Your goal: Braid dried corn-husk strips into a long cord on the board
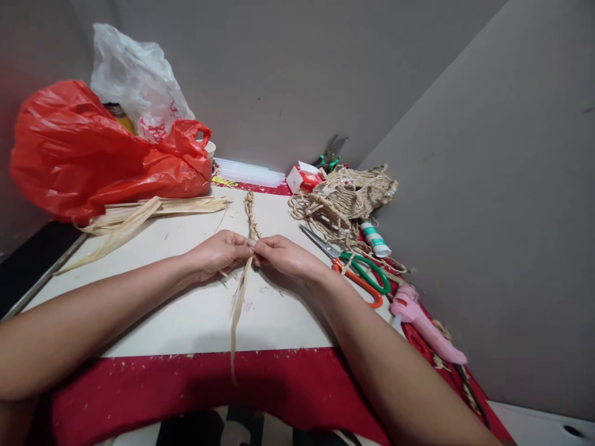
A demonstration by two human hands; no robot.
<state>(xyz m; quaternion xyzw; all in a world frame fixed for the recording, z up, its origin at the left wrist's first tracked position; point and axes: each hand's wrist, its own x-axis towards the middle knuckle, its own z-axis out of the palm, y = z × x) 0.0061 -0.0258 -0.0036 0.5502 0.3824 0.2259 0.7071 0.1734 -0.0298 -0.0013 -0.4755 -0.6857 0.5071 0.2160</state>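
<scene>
Left of the scissors, our left hand and right hand both pinch the braid.

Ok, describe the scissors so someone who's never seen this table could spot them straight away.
Start at the white work surface and go to its right side, just past the right hand. Between the heap of braided cord and the pink glue gun lie the scissors. One handle loop is green and the other orange, unlike the green-gripped cutters at the back.
</scene>
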